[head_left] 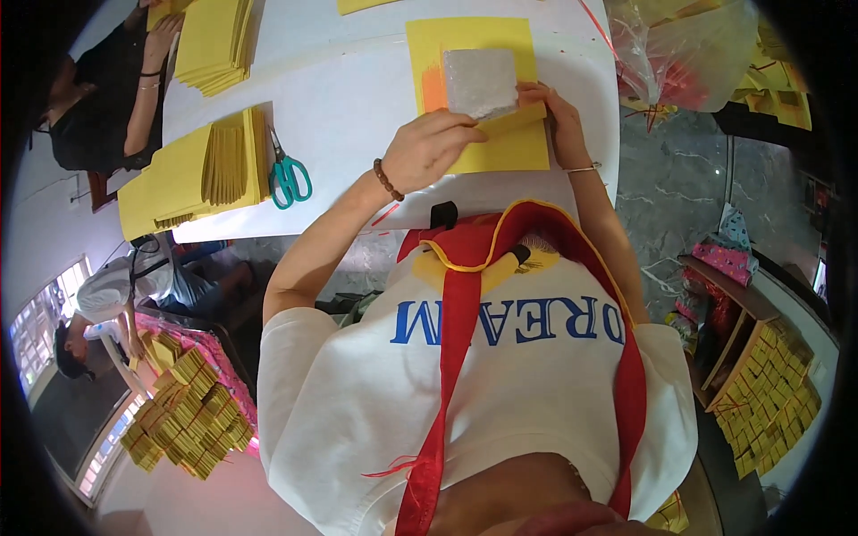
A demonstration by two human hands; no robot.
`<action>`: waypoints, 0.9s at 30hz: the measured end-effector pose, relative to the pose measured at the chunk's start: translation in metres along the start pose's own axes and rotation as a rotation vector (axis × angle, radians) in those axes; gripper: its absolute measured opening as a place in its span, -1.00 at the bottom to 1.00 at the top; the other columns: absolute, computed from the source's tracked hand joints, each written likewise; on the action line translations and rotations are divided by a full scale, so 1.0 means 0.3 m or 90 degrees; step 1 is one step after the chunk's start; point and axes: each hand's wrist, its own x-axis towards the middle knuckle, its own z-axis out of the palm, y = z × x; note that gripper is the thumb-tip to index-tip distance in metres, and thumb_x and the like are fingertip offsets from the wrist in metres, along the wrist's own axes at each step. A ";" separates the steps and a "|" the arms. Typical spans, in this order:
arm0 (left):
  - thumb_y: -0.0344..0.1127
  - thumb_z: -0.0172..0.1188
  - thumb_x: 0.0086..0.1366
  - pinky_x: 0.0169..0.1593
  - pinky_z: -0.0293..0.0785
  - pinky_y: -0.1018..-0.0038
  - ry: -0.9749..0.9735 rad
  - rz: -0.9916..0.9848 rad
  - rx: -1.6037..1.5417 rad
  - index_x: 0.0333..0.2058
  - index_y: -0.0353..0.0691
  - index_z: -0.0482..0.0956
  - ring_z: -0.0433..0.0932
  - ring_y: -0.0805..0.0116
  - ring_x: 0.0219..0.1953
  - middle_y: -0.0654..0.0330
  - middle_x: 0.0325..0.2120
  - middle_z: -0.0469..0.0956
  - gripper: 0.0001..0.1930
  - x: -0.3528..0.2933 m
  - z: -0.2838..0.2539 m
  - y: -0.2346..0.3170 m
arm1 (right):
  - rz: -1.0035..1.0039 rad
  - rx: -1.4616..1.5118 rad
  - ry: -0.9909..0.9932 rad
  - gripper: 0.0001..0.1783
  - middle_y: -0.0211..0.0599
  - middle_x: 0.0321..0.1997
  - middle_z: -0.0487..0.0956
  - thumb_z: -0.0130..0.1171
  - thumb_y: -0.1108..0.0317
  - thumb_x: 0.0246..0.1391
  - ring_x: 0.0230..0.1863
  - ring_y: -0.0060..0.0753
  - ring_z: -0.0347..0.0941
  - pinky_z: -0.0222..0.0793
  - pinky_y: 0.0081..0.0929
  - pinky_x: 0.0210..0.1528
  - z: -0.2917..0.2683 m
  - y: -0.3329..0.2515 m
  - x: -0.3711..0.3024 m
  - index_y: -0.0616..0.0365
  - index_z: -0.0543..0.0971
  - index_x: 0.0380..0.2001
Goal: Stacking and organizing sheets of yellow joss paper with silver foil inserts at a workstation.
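On the white bench (335,112), a pile of yellow paper (234,165) sits beside green-handled scissors (289,182). Next, the left hand (431,150) pinches the folded edge of a yellow sheet (509,150). A gray block (480,79) lies on the sheet. The right hand (561,123) holds the fold's other end.

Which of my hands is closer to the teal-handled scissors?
Your left hand. It is to the right of the scissors, fingers at the folded part of the yellow paper; your right hand is farther over, near that fold's right end.
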 end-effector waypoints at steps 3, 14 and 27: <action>-0.31 0.22 0.00 -0.15 0.34 0.36 -0.093 0.037 0.087 -0.18 -0.14 0.45 0.41 0.18 -0.23 0.17 -0.25 0.45 -0.65 -0.018 -0.007 0.030 | 0.007 0.007 -0.006 -0.59 -0.19 0.03 0.40 -0.27 0.20 0.23 0.06 -0.37 0.28 0.11 -0.48 0.14 0.013 -0.005 -0.002 0.29 0.51 -0.27; -0.18 0.31 -0.06 -0.08 0.29 0.35 -0.170 -0.047 -0.022 -0.12 -0.16 0.38 0.32 0.16 -0.14 0.20 -0.20 0.42 -0.50 -0.010 -0.022 -0.004 | 0.024 0.037 0.008 -0.55 -0.20 0.00 0.42 -0.28 0.17 0.24 0.02 -0.39 0.30 0.13 -0.48 0.12 0.013 -0.004 -0.002 0.31 0.52 -0.29; -0.36 0.03 0.19 -0.32 0.41 0.47 -0.126 -0.367 -0.132 -0.09 -0.15 0.36 0.49 0.28 -0.42 0.19 -0.42 0.52 -0.71 0.052 -0.071 -0.010 | -0.001 -0.082 -0.074 -0.61 -0.31 0.11 0.31 0.11 0.48 -0.06 0.19 -0.43 0.14 0.04 -0.49 0.19 -0.027 0.020 -0.008 0.21 0.45 -0.08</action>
